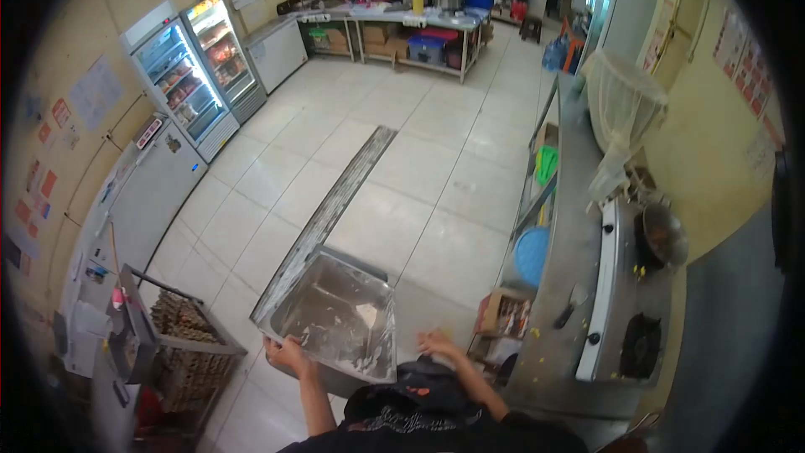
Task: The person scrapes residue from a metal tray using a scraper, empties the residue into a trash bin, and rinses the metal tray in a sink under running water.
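A large rectangular metal basin point(323, 329) is in front of my body, with white residue smeared on its floor and inner walls. My left hand point(289, 355) is closed on the basin's near left edge, the thumb over the rim. To the right of the basin, my right hand point(438, 342) is apart from it, close to the dark clothing at my front. Its fingers are loosely bent and spread, and nothing shows in them.
On the right runs a steel counter point(549, 285) with a gas stove point(599, 294), a wok point(660, 235) and a knife point(572, 306). A blue tub point(532, 257) and a cardboard box point(503, 315) sit below. Stacked egg trays point(189, 361) stand at left; a drain grate point(335, 201) crosses the floor.
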Motion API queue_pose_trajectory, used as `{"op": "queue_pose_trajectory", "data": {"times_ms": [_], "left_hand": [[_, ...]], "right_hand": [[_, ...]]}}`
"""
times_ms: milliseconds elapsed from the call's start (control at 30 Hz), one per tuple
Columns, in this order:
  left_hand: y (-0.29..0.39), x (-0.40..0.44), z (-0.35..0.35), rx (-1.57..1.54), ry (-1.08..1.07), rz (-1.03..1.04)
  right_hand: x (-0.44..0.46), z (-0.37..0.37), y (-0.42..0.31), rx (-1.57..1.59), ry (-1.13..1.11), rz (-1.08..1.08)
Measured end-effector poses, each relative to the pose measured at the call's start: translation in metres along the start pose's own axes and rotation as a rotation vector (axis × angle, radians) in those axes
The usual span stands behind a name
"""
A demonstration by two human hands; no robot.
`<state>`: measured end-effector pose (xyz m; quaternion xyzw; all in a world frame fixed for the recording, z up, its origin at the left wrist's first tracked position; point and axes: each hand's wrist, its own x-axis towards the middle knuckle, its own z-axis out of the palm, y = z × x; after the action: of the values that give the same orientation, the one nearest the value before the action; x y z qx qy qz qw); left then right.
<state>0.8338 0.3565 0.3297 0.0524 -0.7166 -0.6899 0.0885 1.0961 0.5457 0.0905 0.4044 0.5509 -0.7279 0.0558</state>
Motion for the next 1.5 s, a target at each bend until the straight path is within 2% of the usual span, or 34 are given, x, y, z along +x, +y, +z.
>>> {"op": "queue_pose_trajectory", "data": {"times_ms": [33,67,100,167,200,233,300,367,433,500,533,600,633,700,733,833,867,900,933,967,1033,1067,1100,1167,1233,1267,1300,1333,1367,1400,1433,1467,1500], "left_hand": [[-0.004,-0.004,0.014,-0.031,0.009,-0.008],[-0.010,-0.007,0.018,-0.036,0.020,-0.030],[-0.015,-0.013,0.019,-0.031,0.027,-0.055],[-0.024,-0.025,0.031,-0.066,-0.019,-0.063],[-0.041,-0.018,0.031,-0.073,-0.066,-0.054],[-0.051,-0.016,0.028,-0.074,-0.110,-0.038],[-0.010,-0.036,0.043,-0.161,-0.093,-0.134],[-0.012,-0.045,0.048,-0.166,-0.108,-0.176],[-0.023,-0.054,0.048,-0.135,-0.086,-0.187],[-0.053,-0.053,0.050,-0.167,-0.136,-0.178],[-0.053,-0.054,0.053,-0.192,-0.127,-0.190],[-0.060,-0.070,0.045,-0.173,-0.186,-0.302],[-0.072,-0.078,0.032,-0.186,-0.185,-0.321],[-0.090,-0.083,0.028,-0.243,-0.273,-0.516],[-0.092,-0.088,0.034,-0.251,-0.255,-0.527],[-0.093,-0.117,0.014,-0.270,-0.284,-0.708],[-0.104,-0.125,0.006,-0.164,-0.309,-0.701],[-0.122,-0.128,0.011,-0.078,-0.339,-0.689],[-0.147,-0.133,0.014,-0.133,-0.334,-0.685],[-0.136,-0.139,0.011,-0.161,-0.322,-0.690],[-0.116,-0.133,0.028,0.172,-0.429,-0.631],[-0.151,-0.132,0.030,0.239,-0.494,-0.559],[-0.155,-0.128,0.032,0.403,-0.595,-0.565],[-0.171,-0.119,0.036,0.164,-0.700,-0.405],[-0.185,-0.107,0.046,0.354,-0.958,-0.312],[-0.196,-0.104,0.052,0.521,-1.089,-0.165],[-0.247,-0.102,0.071,0.720,-1.366,-0.022],[-0.256,-0.121,0.070,0.635,-1.161,0.121],[-0.263,-0.127,0.081,0.695,-1.261,-0.031],[-0.257,-0.136,0.083,0.619,-1.302,-0.146],[-0.211,-0.135,0.071,0.557,-1.269,-0.285],[-0.213,-0.143,0.072,0.564,-1.208,-0.279],[-0.215,-0.152,0.068,0.576,-1.155,-0.256]], "right_hand": [[-0.031,0.022,-0.045,0.180,0.006,-0.031],[-0.043,0.027,-0.060,0.142,0.051,-0.045],[-0.041,0.025,-0.061,0.135,0.053,-0.036],[-0.042,0.017,-0.063,0.333,0.017,0.015],[-0.047,0.022,-0.072,0.469,0.092,0.002],[-0.049,0.024,-0.073,0.471,0.089,0.018],[-0.039,0.023,-0.076,0.473,0.393,-0.196],[-0.014,0.019,-0.046,0.287,0.585,-0.431],[-0.016,0.009,-0.051,0.067,0.871,-0.349],[-0.057,-0.003,-0.102,0.378,0.849,-0.318],[-0.053,-0.016,-0.109,0.355,0.852,-0.337],[-0.054,-0.043,-0.109,0.246,0.955,-0.607],[-0.061,-0.054,-0.106,0.223,0.964,-0.610],[-0.056,-0.080,-0.126,0.024,0.967,-0.762],[-0.066,-0.087,-0.139,-0.160,0.986,-0.808],[-0.120,-0.072,-0.200,-0.290,0.998,-0.679],[-0.124,-0.068,-0.202,-0.308,0.961,-0.654],[-0.124,-0.068,-0.212,-0.286,0.954,-0.729],[-0.126,-0.069,-0.216,-0.266,0.948,-0.806],[-0.135,-0.067,-0.218,-0.289,0.938,-0.827],[-0.138,-0.064,-0.228,-0.452,0.995,-0.815],[-0.139,-0.067,-0.228,-0.468,1.000,-0.840],[-0.137,-0.069,-0.224,-0.442,0.998,-0.817],[-0.135,-0.062,-0.224,-0.433,0.978,-0.808],[-0.136,-0.066,-0.219,-0.432,0.949,-0.776],[-0.126,-0.075,-0.209,-0.419,0.916,-0.824],[-0.125,-0.075,-0.212,-0.486,0.837,-0.791],[-0.123,-0.073,-0.216,-0.492,0.827,-0.839],[-0.126,-0.069,-0.218,-0.501,0.827,-0.869],[-0.134,-0.071,-0.219,-0.642,0.824,-0.798],[-0.132,-0.069,-0.223,-0.757,0.831,-0.755],[-0.129,-0.071,-0.222,-0.790,0.803,-0.721],[-0.129,-0.075,-0.221,-0.652,0.738,-0.696]]}}
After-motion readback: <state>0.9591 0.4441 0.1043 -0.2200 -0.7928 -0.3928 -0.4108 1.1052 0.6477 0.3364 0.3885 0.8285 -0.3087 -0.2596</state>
